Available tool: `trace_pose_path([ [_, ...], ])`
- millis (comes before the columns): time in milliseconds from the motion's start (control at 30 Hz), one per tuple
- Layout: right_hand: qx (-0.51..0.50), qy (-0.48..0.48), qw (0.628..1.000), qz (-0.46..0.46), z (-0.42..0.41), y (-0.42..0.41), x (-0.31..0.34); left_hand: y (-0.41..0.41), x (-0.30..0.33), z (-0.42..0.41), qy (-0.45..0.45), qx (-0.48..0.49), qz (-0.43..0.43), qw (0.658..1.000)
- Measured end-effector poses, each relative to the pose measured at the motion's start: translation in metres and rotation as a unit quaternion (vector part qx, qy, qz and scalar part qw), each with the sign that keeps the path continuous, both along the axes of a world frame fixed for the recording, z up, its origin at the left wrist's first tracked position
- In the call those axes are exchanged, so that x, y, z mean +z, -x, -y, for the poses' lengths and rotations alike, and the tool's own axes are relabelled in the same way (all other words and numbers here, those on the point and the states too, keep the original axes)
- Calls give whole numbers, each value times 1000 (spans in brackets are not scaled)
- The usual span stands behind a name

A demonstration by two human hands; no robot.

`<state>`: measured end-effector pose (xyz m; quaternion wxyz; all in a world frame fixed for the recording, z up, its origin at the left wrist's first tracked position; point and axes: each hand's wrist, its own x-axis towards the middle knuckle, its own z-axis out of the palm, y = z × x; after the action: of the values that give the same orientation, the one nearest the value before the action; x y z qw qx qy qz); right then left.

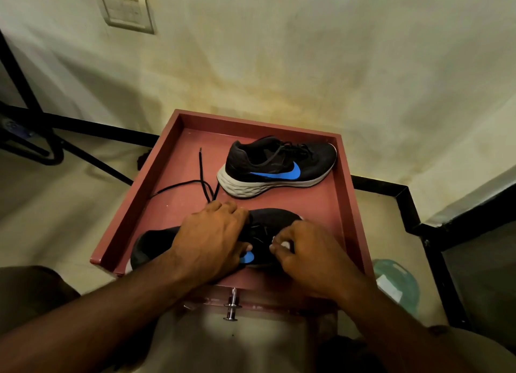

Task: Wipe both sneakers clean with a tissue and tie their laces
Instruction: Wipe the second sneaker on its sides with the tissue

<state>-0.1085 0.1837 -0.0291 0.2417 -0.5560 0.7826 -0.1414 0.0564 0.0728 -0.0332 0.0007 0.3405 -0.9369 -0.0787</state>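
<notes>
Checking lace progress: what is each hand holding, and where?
Left hand presses on the near sneaker, laces trailing from its fingers. Right hand pinches something small and white; cannot tell what.

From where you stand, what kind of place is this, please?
Probably a plain room in a home, though I cannot be sure. A stained painted wall carries a switch plate, and the sneakers sit in a low reddish wooden tray above a tiled floor.

Home room, stained wall [307, 51], switch plate [127, 9]
</notes>
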Motion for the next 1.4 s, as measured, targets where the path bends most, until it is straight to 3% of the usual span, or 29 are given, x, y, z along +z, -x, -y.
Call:
trace_pose_path([
  [67,2,-11,997,78,-8,-2,2,0,0,1,-6,-1,-5,1000],
  [200,-89,149,981,-84,-1,11,2,0,0,4,-6,-13,-3,1000],
  [267,-93,96,978,-160,6,14,7,1,1,5,-2,-12,-6,1000],
  [333,-53,19,985,-164,10,4,2,2,1,4,4,-7,-4,1000],
  [433,4,-4,994,-105,6,-10,2,2,0,2,5,-1,-6,1000],
  [567,-47,5,987,155,-4,5,11,0,-2,3,2,-8,-15,1000],
  [600,-66,47,989,121,-5,11,10,0,-2,4,2,-9,-18,1000],
  [667,-101,143,983,-50,-3,23,5,1,-3,4,8,-8,-20,1000],
  [733,-96,132,977,-134,2,24,3,3,-2,4,10,-8,-19,1000],
  [833,-57,3,996,-68,8,8,-3,3,-1,4,18,-11,-17,1000],
  [1033,9,-71,982,175,-5,-7,4,0,0,3,9,-13,-28,999],
  [1133,-81,96,982,143,-5,1,3,1,1,4,68,-36,-69,995],
  [1200,-135,199,968,74,-3,20,5,4,2,1,102,-55,-50,992],
  [1267,-150,238,959,-15,-2,34,1,9,1,-4,125,-79,-26,989],
  [1400,-121,291,946,-69,-1,26,-5,15,-7,-17,187,-95,-65,976],
])
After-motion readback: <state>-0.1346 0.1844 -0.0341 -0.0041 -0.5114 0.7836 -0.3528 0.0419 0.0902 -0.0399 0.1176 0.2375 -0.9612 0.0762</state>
